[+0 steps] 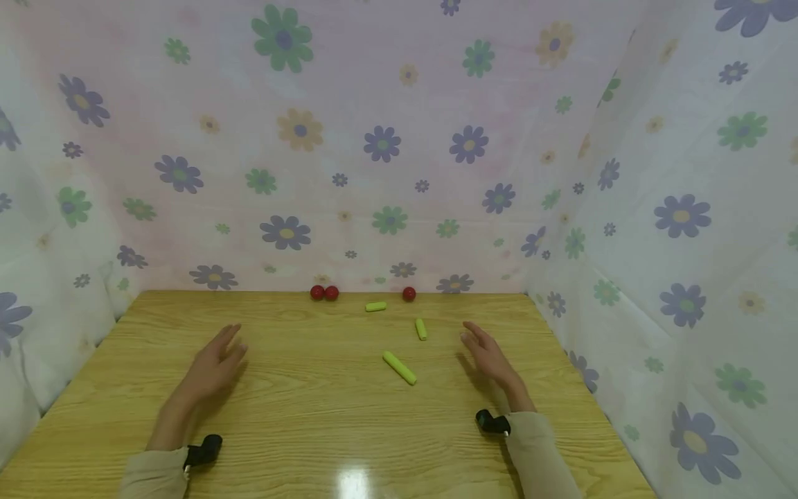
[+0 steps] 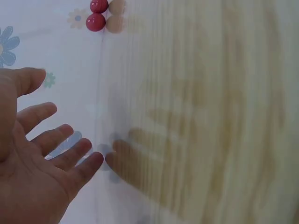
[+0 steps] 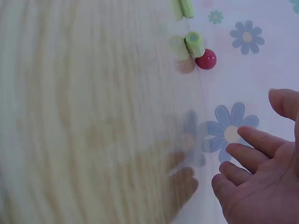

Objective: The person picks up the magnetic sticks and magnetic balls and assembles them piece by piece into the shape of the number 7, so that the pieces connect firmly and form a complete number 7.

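Note:
My left hand [image 1: 212, 367] hovers over the left part of the wooden table, fingers extended and holding nothing. On the other side my right hand [image 1: 489, 357] is also empty, its fingers loosely spread. Nearest to the right hand lies a short light-green stick [image 1: 421, 329]. A longer green stick [image 1: 400, 368] lies slantwise nearer the front, between the hands. Another short green stick [image 1: 376, 307] rests farther back. Two red balls [image 1: 325, 293] sit side by side at the back edge, also in view as red balls [image 2: 96, 15] in the left wrist view. A single red ball [image 1: 409, 294] sits to their right.
The wooden table [image 1: 299, 430] has a glossy top that mirrors the hands. A flowered cloth [image 1: 349, 208] hangs along its back edge, with further flowered cloth [image 1: 661, 277] at the right and left sides. A small black camera [image 1: 492, 422] is strapped to each wrist.

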### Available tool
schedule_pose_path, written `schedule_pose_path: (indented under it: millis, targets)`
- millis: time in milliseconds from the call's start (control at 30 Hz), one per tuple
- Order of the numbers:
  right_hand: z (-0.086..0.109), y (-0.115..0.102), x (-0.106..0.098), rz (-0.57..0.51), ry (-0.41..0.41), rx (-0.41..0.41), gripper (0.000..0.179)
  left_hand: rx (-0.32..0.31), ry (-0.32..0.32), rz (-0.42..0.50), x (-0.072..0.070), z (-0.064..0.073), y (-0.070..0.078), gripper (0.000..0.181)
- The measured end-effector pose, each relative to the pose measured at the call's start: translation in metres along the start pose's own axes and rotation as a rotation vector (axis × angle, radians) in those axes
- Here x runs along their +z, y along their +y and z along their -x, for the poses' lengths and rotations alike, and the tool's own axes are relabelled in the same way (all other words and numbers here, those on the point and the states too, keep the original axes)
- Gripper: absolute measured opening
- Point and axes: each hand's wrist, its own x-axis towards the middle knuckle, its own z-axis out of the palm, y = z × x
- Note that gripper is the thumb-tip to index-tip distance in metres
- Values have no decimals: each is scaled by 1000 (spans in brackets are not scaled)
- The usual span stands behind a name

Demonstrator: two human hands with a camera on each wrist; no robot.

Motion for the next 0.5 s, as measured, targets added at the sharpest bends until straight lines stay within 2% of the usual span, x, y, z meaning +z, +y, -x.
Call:
schedule_pose_path:
  millis: [200,433,500]
  targets:
    - [-2,-3,9,-107,87,-17,53,-58,70,92,3,-2,4,61]
    - [-9,-7,22,-393,139,-41,49,-133,102,281,8,-6,8,56]
    - [-11,-11,26,-438,143,-39,48,-139,113,329,11,-8,7,55]
